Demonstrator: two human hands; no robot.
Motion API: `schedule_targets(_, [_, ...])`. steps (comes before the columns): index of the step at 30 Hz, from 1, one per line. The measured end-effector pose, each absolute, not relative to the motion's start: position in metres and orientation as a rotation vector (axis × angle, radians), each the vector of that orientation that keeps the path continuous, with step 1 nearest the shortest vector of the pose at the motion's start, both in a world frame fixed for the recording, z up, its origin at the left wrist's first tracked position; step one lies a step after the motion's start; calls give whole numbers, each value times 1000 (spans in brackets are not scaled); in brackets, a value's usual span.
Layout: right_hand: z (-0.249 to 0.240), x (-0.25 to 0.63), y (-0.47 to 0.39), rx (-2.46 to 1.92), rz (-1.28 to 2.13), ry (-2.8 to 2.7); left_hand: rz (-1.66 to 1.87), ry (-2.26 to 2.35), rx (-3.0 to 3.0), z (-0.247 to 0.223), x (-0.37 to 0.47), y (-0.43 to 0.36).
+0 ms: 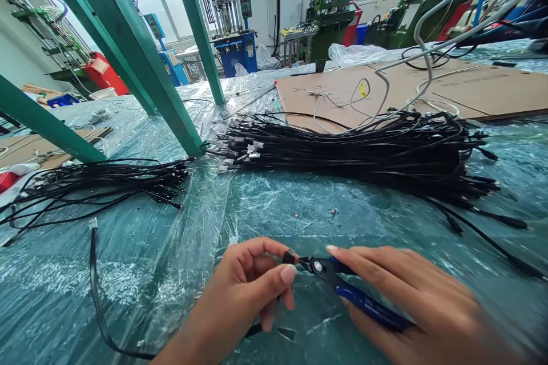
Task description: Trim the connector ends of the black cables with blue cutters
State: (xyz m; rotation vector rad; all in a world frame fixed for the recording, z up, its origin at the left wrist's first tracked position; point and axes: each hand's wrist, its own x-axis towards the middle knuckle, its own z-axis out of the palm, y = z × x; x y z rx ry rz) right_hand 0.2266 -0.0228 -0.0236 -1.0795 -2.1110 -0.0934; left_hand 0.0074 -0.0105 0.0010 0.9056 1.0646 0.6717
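"Where are the hands?"

"Near centre, the left hand (250, 282) pinches a black cable connector (289, 257) between thumb and forefinger. The right hand (415, 291), loosely curled, holds blue-handled cutters (329, 274), handles parted, tips beside the connector; contact is unclear. Beyond, black cables (351, 154) lie bundled across the film-covered worktop (274, 205)."

"What could go wrong?"

"The tips could nick the left fingertips if the cutters slip; a loose pinch could let the connector twist."

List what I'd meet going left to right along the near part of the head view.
Cable end, left hand, black plug, blue-handled cutters, right hand.
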Motion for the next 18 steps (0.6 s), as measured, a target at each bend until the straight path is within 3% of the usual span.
schedule_targets(18, [-21,227,-22,-1093,-222,-2089,861,1296,1166,2,9,-15])
